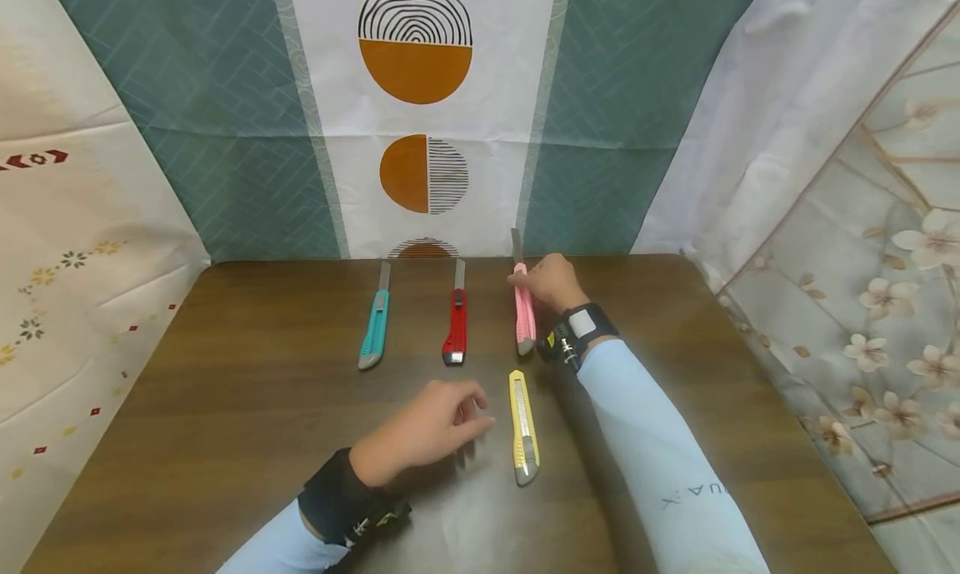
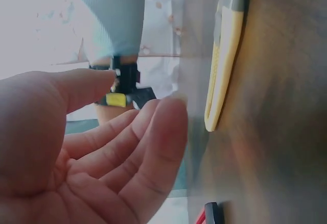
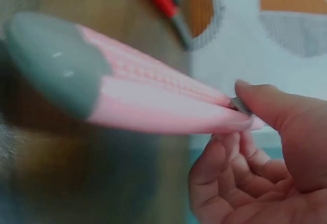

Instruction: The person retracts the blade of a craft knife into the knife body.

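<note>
While my right hand [image 1: 551, 282] pinches the pink cutter [image 1: 524, 311] near the tabletop's [image 1: 225, 399] far edge | my left hand [image 1: 427, 428], loosely curved and empty, is between the yellow cutter [image 1: 519, 416] and the left edge | for control, I should pinch well behind the extended blade [image 1: 517, 245].

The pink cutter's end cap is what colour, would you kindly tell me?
The end cap of the pink cutter is grey, showing best in the right wrist view.

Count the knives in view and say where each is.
4: the teal knife lies leftmost, the red knife right of it, the pink knife is in the right hand, and the yellow knife lies right of the left hand.
</note>
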Action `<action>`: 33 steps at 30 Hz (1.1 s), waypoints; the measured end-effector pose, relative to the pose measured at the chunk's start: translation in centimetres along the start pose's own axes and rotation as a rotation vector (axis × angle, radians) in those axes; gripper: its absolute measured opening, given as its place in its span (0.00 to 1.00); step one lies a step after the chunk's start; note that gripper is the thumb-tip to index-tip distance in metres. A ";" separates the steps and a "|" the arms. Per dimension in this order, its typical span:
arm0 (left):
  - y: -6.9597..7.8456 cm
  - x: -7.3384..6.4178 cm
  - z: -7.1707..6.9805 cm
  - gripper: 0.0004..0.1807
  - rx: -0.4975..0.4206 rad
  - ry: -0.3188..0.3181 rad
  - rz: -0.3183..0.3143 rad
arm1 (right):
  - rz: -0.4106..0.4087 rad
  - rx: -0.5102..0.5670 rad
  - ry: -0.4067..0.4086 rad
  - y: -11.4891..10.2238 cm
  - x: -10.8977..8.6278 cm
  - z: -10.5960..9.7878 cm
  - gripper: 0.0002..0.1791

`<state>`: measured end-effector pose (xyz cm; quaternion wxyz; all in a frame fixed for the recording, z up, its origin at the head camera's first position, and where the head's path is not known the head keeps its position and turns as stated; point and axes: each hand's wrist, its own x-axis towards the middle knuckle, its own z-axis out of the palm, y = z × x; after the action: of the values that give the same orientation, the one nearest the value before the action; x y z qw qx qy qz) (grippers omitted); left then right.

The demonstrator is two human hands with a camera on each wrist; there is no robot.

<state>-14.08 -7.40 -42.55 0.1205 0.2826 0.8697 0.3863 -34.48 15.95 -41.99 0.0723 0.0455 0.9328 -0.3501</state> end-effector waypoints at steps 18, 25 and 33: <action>0.5 0.2 0.0 0.22 -0.322 0.132 -0.045 | -0.310 0.577 -0.007 -2.4 -13.3 -0.5 0.17; 1.0 -0.6 -0.1 0.17 -0.386 0.155 0.016 | -0.334 0.593 0.036 -3.5 -16.1 0.0 0.17; 1.2 -1.3 0.2 0.17 -0.457 0.155 0.066 | -0.371 0.660 0.079 -4.1 -17.8 0.7 0.16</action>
<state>-12.48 -7.33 -41.79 0.1014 0.2459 0.7565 0.5975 -17.44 11.79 -36.93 -0.0466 -0.0898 0.7644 -0.6367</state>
